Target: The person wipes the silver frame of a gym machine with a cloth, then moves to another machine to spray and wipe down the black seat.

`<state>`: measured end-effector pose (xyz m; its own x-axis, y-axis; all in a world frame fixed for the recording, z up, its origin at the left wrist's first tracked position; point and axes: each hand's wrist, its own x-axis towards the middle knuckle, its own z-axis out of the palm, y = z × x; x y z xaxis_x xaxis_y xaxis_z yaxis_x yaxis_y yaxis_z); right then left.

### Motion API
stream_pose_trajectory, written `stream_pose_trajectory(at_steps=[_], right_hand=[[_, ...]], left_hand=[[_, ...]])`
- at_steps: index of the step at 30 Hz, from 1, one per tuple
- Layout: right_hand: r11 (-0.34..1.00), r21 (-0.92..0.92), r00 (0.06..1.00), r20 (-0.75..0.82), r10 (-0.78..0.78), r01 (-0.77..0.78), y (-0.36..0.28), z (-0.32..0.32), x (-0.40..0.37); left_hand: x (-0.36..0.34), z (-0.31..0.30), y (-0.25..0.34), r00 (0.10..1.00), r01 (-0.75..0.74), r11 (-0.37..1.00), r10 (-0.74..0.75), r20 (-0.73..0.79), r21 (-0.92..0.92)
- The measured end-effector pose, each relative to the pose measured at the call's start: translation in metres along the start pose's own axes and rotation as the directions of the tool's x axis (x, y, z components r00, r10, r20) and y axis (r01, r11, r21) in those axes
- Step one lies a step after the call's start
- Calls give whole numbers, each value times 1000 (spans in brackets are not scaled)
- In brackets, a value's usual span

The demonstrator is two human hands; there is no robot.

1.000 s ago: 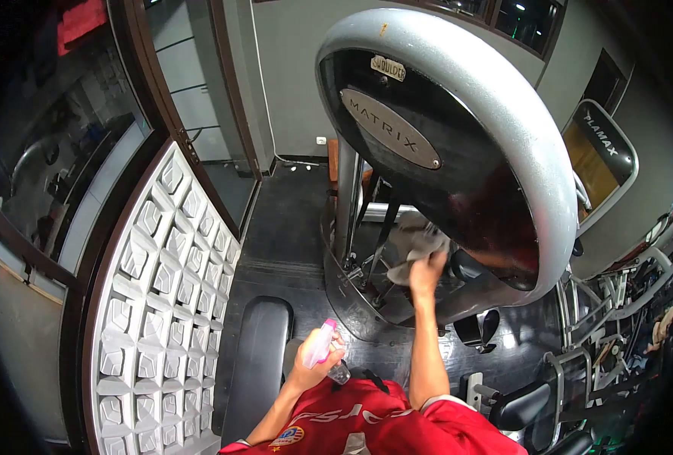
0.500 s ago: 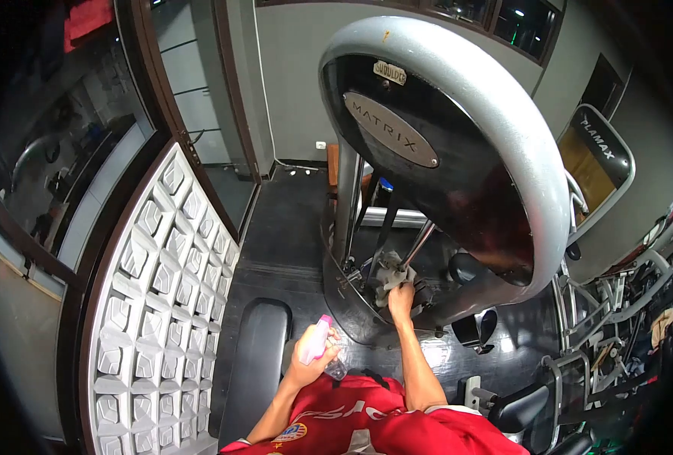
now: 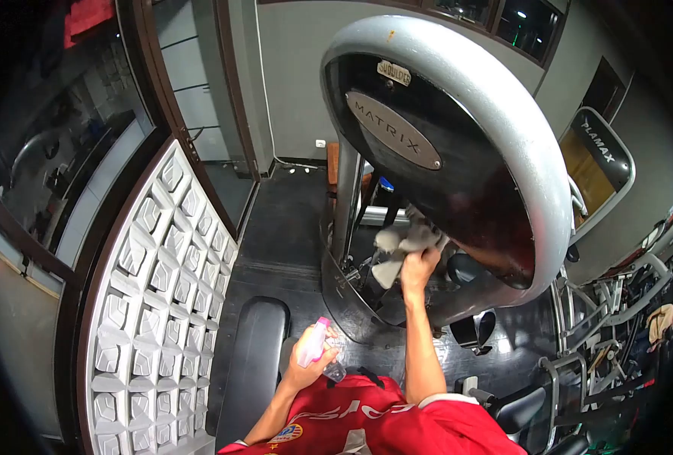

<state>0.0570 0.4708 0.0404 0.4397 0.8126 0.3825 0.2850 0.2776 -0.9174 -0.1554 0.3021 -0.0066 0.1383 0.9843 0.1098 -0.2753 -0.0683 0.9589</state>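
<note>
Grey cloth [image 3: 399,246] bunched in the closed fingers of the right hand [image 3: 418,265] presses against the lower edge of a weight machine's dark panel [image 3: 458,182], just beneath its oval "Matrix" badge [image 3: 394,130]. The left hand [image 3: 310,364] is wrapped around a spray bottle [image 3: 315,343] with a pink top, fingers curled about its clear body, held close to the chest of the person's red shirt [image 3: 374,425].

A broad silver rim [image 3: 503,114] arcs over the panel, and steel posts run down behind it to a curved base on the black floor [image 3: 283,220]. A black padded seat [image 3: 257,356] stands at the near left of the machine's base. A white wall panel [image 3: 162,288] moulded in raised squares lines the room's left side, below a dark-framed pane of glass [image 3: 56,144]; further gym equipment crowds the right.

The right arm stretches up and forward, nearly straight, wrist bent toward the panel. The left arm is folded at the elbow, the bottle tilted with its top pointing up and away.
</note>
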Motion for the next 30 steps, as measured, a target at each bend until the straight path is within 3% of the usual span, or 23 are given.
stream_pose_trajectory(at_steps=[1, 3, 5, 6, 8, 11, 13, 15, 19, 21, 22, 23, 25, 27, 30], right_hand=[[991, 80, 994, -4, 107, -107, 6, 3, -12], [994, -3, 979, -172, -105, 106, 63, 15, -33], [992, -89, 992, -92, 81, -90, 114, 8, -62], [991, -93, 992, -96, 82, -91, 116, 1, -68], [943, -114, 947, 34, 319, -313, 110, -9, -72], [944, -12, 943, 31, 331, -331, 92, -11, -61], [975, 78, 977, -26, 212, -209, 61, -8, -46], [988, 145, 994, -96, -43, 57, 38, -4, -22], [951, 293, 990, -127, -59, 95, 4, 1, 1], [975, 148, 975, -168, -142, 168, 14, 11, 0], [982, -9, 971, -150, -188, 188, 26, 12, -4], [972, -43, 950, -207, -235, 232, 35, 17, -14], [994, -109, 990, -137, -38, 23, 64, 14, -41], [920, -375, 993, -70, 96, -116, 129, 8, -71], [952, -256, 986, -55, 159, -167, 172, 0, -88]], left_hand=[[1, -2, 0, 1000, -6, 1000, 6, -3, 1], [1, -3, 0, 1000, -2, 1000, 2, -27, 21], [3, -5, -4, 1000, -8, 1000, 8, -7, 7], [5, -6, -6, 1000, -11, 1000, 11, 9, -1], [10, -6, -9, 999, -37, 997, 36, 32, 61], [14, -4, -6, 995, -92, 989, 86, 57, 113], [18, -1, -4, 992, -123, 987, 118, 49, 101], [17, -1, -3, 994, -105, 990, 102, 38, 98], [12, -1, -1, 996, -88, 989, 84, 40, 121], [7, 1, 2, 998, -47, 999, 47, -30, 2], [6, 0, 2, 998, -47, 999, 47, -30, 4], [4, -3, 1, 999, -35, 999, 35, -26, 30], [3, -4, 2, 999, -23, 998, 24, -25, 56], [3, -2, 5, 999, -19, 998, 21, -42, 68], [6, -3, 3, 1000, -22, 995, 24, -15, 95]])
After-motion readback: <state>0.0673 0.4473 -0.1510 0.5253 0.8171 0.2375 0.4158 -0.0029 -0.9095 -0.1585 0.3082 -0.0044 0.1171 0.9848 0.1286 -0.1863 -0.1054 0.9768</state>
